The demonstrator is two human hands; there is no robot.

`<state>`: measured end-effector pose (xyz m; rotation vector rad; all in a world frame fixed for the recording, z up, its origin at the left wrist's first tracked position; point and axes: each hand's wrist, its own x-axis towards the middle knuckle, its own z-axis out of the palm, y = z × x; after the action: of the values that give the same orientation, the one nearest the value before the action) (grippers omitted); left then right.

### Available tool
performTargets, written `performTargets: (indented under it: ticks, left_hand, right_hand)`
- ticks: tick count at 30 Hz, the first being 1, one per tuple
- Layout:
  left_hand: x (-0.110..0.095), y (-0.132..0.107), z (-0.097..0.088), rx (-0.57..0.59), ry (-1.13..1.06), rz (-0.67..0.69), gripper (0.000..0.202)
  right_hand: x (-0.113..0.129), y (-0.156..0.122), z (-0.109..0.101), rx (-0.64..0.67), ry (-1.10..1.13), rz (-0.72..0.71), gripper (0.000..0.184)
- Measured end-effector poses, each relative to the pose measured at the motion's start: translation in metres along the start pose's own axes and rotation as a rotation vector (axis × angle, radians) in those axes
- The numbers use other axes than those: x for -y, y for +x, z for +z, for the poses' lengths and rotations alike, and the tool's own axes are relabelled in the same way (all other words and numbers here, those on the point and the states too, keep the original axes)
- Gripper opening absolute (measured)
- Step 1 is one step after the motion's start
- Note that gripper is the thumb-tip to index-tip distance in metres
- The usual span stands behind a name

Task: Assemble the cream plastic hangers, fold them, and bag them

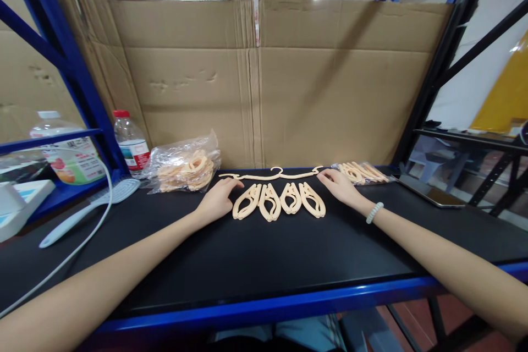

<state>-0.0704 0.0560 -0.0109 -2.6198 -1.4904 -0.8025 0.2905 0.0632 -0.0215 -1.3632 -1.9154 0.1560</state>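
An unfolded cream plastic clothes hanger (264,177) lies across the black tabletop between my hands, its hook toward the back. My left hand (218,199) rests by its left end, with curved fingers and the thumb apart from them. At the opposite end, the fingers of my right hand (340,187) are closed together on the hanger's tip; the grip itself is partly hidden. In front of it several folded hangers lie in a row, among them one at the left (246,202) close to my left hand and one at the right (312,199).
Bagged hanger parts (185,170) sit at the back left, with a smaller bag (361,172) at the back right. A phone-like slab (433,192) lies farther right. A fly swatter (88,212), white cable (93,231) and bottles (132,143) occupy the left. Cardboard (198,88) walls the back.
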Motion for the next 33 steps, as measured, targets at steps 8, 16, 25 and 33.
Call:
performTargets:
  ticks: [8,16,25,33]
  left_hand:
    - [-0.015,-0.003,-0.001,0.055,0.055,-0.075,0.032]
    - [-0.009,0.0,0.001,0.039,-0.118,-0.148,0.036]
    - [0.007,0.009,0.01,-0.202,-0.575,-0.341,0.024]
    - [0.006,0.007,0.012,-0.28,-0.717,-0.403,0.02]
  right_hand:
    - [0.001,-0.002,0.005,0.018,-0.015,-0.025,0.021]
    - [-0.018,0.004,0.019,0.013,-0.143,-0.065,0.015]
    - [-0.032,0.022,0.031,0.031,-0.358,-0.144,0.022]
    - [-0.039,0.035,0.038,0.159,-0.371,-0.189,0.035]
